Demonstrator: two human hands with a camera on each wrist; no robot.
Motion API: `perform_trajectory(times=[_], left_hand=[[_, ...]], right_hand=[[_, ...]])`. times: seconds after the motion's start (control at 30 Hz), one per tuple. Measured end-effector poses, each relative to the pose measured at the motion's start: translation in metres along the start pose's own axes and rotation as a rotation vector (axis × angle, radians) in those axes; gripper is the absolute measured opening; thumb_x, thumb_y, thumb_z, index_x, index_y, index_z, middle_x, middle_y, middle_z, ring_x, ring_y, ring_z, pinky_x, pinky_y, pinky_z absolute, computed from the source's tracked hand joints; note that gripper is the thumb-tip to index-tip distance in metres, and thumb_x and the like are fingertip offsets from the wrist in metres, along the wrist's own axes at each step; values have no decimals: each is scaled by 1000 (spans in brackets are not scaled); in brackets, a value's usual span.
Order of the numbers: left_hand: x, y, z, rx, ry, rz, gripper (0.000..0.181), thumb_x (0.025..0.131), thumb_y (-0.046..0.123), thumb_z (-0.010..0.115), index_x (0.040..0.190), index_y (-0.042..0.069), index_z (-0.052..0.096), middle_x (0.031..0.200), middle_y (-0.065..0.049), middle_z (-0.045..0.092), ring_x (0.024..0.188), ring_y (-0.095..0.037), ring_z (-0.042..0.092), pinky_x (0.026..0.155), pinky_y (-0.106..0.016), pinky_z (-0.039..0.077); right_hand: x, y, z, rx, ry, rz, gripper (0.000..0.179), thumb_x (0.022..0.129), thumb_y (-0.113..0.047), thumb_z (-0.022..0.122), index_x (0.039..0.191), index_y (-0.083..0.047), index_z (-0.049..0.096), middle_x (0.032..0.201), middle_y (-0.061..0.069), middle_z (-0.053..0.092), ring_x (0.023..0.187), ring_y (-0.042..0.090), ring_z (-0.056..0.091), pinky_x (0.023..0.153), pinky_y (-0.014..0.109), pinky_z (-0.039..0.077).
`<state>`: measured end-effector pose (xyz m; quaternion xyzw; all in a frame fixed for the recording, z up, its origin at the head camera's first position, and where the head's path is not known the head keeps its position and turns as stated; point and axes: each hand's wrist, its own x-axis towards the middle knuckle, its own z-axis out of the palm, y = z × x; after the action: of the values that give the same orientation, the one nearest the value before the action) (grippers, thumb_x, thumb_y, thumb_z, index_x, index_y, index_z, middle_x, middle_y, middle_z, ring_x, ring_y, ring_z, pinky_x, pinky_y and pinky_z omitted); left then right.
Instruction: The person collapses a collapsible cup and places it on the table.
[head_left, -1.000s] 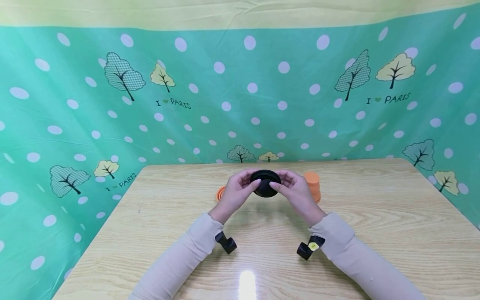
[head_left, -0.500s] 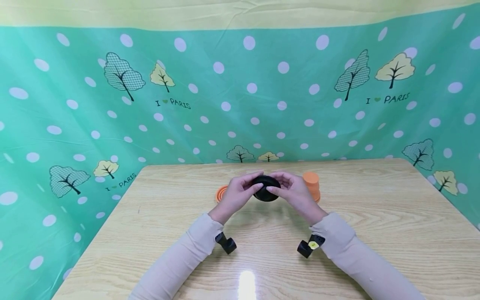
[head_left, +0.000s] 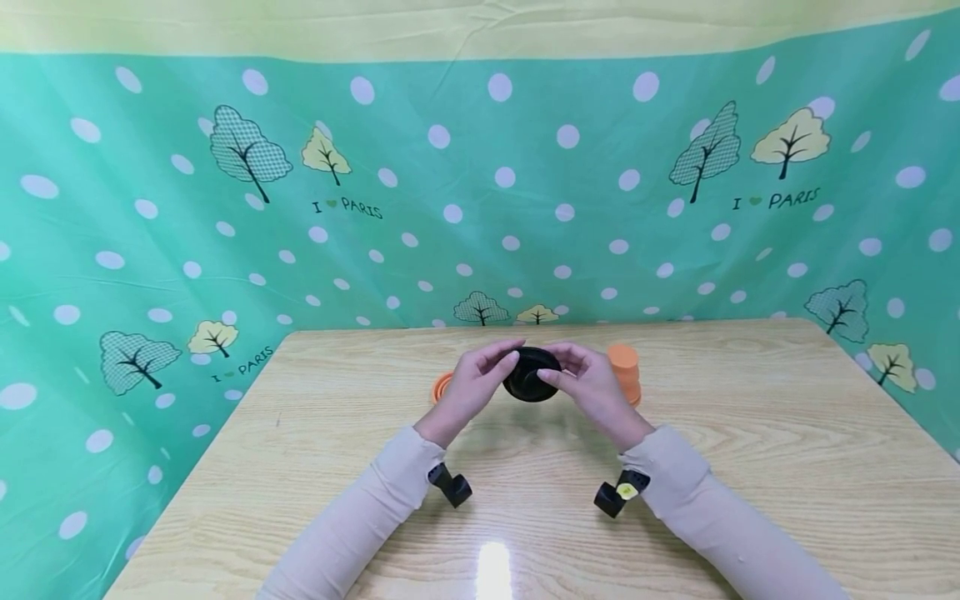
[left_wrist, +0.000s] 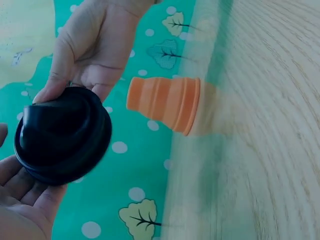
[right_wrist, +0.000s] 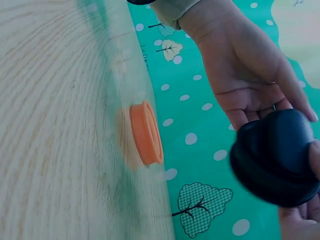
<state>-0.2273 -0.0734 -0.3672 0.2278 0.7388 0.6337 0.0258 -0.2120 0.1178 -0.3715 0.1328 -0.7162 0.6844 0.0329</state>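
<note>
Both hands hold a black round cup lid (head_left: 531,375) above the middle of the table. It has a stepped rim and a raised bulge, seen closely in the left wrist view. My left hand (head_left: 474,382) grips its left side, thumb at the rim and fingers behind. On the opposite side my right hand (head_left: 594,385) grips it, thumb on the face turned towards me. Behind the right hand stands an orange stepped collapsible cup (left_wrist: 165,102), narrow end up. A flattened orange collapsible cup (right_wrist: 144,134) lies beyond the left hand, which partly hides it in the head view.
The wood-grain table (head_left: 315,467) reaches back to a green dotted curtain (head_left: 420,192) printed with trees. Small black cameras hang from both wrists, above the tabletop. A bright light reflection shows near the table's front edge.
The lid has tilted in the hands and sits slightly lower than a second ago. My left thumb has shifted from the lid's face up to its rim. Both orange cups stay put.
</note>
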Motion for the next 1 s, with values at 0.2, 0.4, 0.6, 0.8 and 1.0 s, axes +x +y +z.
perform_trajectory(times=[0.2,0.4,0.6,0.8,1.0], left_hand=[[0,3,1,-100,-1,-28,39,97,20,54,133,3,52,125,-17,59,111,-22,59,94,-30,48],[1,-1,3,-115,19,-20,40,94,19,59,131,3,54,121,-17,61,107,-22,61,90,-28,50],[2,-2,3,-91,46,46,35,94,13,59,125,-2,56,115,-22,63,102,-24,64,86,-28,52],[3,-4,4,-29,94,76,30,92,9,62,118,-5,60,108,-22,66,94,-23,66,80,-27,54],[0,5,4,-38,72,70,31,91,2,59,120,-10,58,114,-27,62,100,-28,65,82,-25,53]], right_hand=[[0,0,-2,110,65,-37,35,87,-4,66,118,9,55,96,-1,64,89,9,62,78,19,52],[-1,0,-2,134,74,-42,35,88,-4,66,118,10,54,95,-2,64,88,10,62,79,20,52],[-1,-1,0,112,83,-49,35,87,-3,66,117,10,55,95,-2,64,87,9,61,77,19,52],[0,-1,1,81,96,-50,33,86,-2,67,116,10,57,99,6,64,87,9,61,77,18,52],[0,0,-1,82,48,-27,36,85,-5,69,115,9,57,99,4,63,89,10,61,78,19,52]])
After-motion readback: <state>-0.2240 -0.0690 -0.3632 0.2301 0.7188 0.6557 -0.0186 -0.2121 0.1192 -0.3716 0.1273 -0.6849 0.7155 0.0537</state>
